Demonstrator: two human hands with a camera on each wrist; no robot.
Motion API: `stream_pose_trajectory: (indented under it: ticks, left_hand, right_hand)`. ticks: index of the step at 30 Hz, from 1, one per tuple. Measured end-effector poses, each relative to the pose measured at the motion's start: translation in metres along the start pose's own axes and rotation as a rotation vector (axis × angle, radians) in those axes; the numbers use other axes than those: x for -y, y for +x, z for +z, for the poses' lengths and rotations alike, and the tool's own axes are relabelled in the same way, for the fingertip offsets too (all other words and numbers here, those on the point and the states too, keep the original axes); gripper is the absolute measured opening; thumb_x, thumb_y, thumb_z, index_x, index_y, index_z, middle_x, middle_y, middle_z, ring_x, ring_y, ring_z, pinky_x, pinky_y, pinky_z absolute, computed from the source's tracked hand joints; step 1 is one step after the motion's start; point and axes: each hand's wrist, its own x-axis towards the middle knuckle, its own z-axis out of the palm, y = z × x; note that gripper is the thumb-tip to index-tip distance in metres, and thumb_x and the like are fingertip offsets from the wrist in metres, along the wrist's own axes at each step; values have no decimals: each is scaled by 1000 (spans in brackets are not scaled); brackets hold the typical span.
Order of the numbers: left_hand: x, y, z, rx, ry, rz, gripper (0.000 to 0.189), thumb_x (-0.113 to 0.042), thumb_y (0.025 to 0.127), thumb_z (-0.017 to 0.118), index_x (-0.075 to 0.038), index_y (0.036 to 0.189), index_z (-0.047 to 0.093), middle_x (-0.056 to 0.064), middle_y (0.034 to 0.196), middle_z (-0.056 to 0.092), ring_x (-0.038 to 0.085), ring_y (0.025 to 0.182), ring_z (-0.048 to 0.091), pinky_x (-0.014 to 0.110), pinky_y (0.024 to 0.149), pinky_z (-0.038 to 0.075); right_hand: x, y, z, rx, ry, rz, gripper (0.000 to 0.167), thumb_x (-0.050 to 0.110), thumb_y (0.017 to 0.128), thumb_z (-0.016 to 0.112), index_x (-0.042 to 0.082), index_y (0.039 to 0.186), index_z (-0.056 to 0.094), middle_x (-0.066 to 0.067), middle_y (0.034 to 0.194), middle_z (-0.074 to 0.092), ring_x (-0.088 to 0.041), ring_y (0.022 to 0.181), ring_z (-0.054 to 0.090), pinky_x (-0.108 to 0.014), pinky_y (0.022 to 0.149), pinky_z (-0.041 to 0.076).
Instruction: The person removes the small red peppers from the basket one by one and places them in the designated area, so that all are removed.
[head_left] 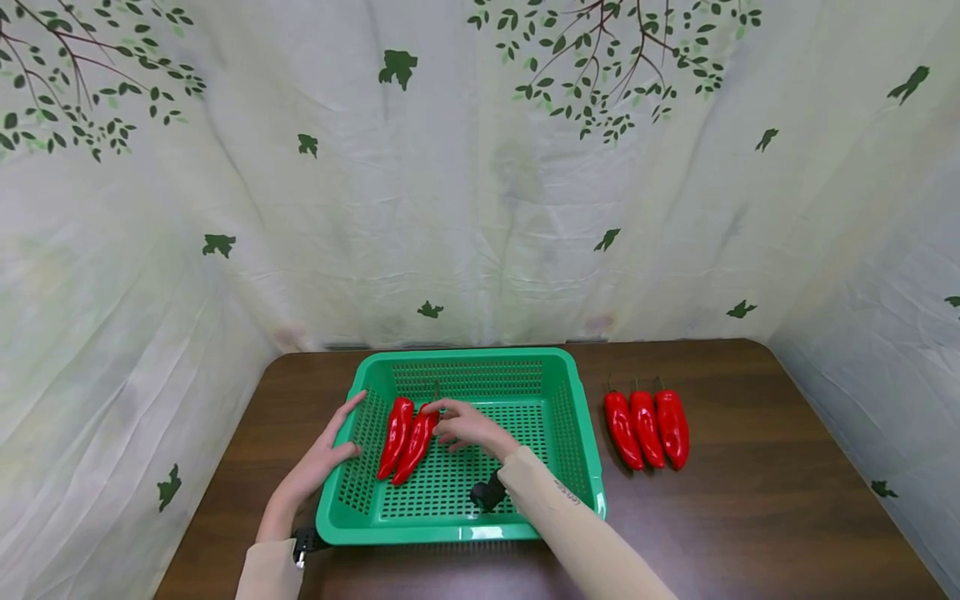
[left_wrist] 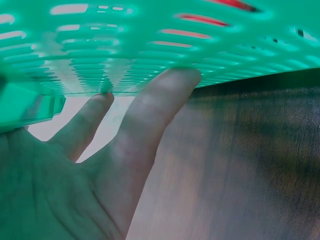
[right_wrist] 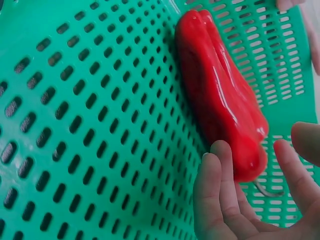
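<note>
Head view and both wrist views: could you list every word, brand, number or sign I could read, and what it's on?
No text can be read.
Right sleeve: small dark marks, perhaps lettering, too small to read.
Green basket: none visible.
Red peppers in it: none visible.
Patterned cloth: leaf and branch shapes, no words.

Green perforated plastic basket (head_left: 420,534): free from above over back-right floor. Cream-sleeved right arm (head_left: 577,517) crosses front-right rim. Left hand (head_left: 322,462) obstructs left wall. Two long glossy red peppers (head_left: 396,437), right hand (head_left: 468,425) beside them, occupy left floor. Right of basket: narrow gap, then three more red peppers (head_left: 645,429); farther right, bare brown wooden counter (head_left: 757,500).
</note>
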Motion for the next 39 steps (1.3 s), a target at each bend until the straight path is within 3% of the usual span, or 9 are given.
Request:
stream_pose_trajectory:
  ticks: [11, 23, 33, 39]
  left_hand:
    - [0, 0, 0, -5, 4, -6, 76, -1, 88, 45, -27, 153, 16, 18, 154, 7, 52, 129, 27, 49, 79, 53]
    - [2, 0, -1, -5, 16, -2, 75, -1, 88, 44, -26, 153, 16, 18, 154, 7, 51, 129, 27, 48, 80, 52]
    - [1, 0, -1, -4, 12, -9, 75, -1, 88, 44, -27, 153, 16, 18, 154, 7, 51, 129, 27, 47, 80, 52]
    - [1, 0, 0, -6, 13, -11, 75, -2, 88, 44, -27, 153, 16, 18, 154, 8, 51, 129, 28, 47, 79, 53]
  right_hand:
    - [0, 2, 9, 31, -31, 7, 49, 4, 90, 54, 6, 139, 47, -16, 114, 56, -41, 98, 58, -52, 81, 50]
    - [-2, 7, 16, 3, -78, 1, 53, 3, 88, 53, 12, 140, 48, -11, 123, 52, -35, 94, 58, -47, 76, 51]
    - [-1, 10, 18, -85, -129, -50, 45, -2, 83, 57, 4, 128, 59, -12, 116, 58, -17, 86, 53, -46, 86, 48]
    - [-2, 10, 17, -96, -137, -58, 42, -2, 82, 57, 5, 124, 62, -10, 112, 57, -17, 85, 54, -44, 85, 49]
